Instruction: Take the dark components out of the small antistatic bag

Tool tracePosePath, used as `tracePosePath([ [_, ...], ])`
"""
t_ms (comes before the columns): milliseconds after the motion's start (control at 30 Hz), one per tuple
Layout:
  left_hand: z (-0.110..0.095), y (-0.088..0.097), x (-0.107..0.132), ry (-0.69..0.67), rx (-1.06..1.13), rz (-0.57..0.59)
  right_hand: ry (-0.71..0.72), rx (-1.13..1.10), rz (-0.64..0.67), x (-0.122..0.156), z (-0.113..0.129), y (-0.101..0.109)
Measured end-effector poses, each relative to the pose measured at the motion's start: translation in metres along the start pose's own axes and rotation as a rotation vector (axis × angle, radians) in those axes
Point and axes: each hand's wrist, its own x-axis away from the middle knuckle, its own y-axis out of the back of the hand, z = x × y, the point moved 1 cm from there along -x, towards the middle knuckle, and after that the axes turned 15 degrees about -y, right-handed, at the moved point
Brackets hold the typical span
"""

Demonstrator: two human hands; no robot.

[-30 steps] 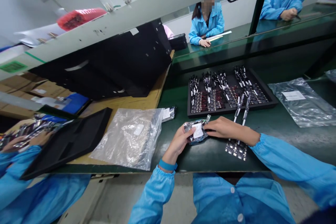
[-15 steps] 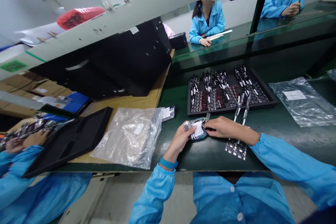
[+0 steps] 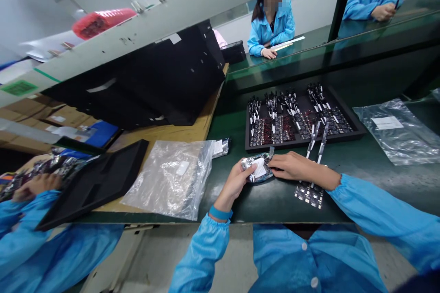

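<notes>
Just before the front rim of the component tray [image 3: 343, 137], over the tabletop [image 3: 271, 208]: one silver packet [image 3: 258, 167], white label facing up. Left hand [image 3: 237, 177]: grip clasped on the packet's left side, thumb on the label. Right hand [image 3: 290, 165]: fingers bent against the packet's right end; whether they pinched the film could not be told. Nearer than the tray: two circuit strips [image 3: 304, 193], their cables passing beneath the right wrist toward its rim. Left of the tray: one small silver pouch [image 3: 223, 147], one large clear bag [image 3: 165, 178]. Right of it: one labelled clear bag [image 3: 398, 139]. Handling, as judged: called for a steady left thumb, light right fingertips, and a wrist kept off the cables.
</notes>
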Motion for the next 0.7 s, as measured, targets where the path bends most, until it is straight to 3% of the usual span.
tracePosePath([
  [167,0.0019,0.0007,-0.0002,-0.002,-0.009,-0.009,0.020,0.107,-0.039,0.0016,0.0009,-0.0013],
  [433,0.0021,0.0066,-0.0007,0.000,-0.028,-0.034,0.031,0.096,-0.039,0.0027,-0.0035,-0.0035],
  [700,-0.0020,0.0065,0.0000,0.010,0.020,-0.057,-0.061,0.026,0.000,0.0036,-0.0074,-0.0030],
])
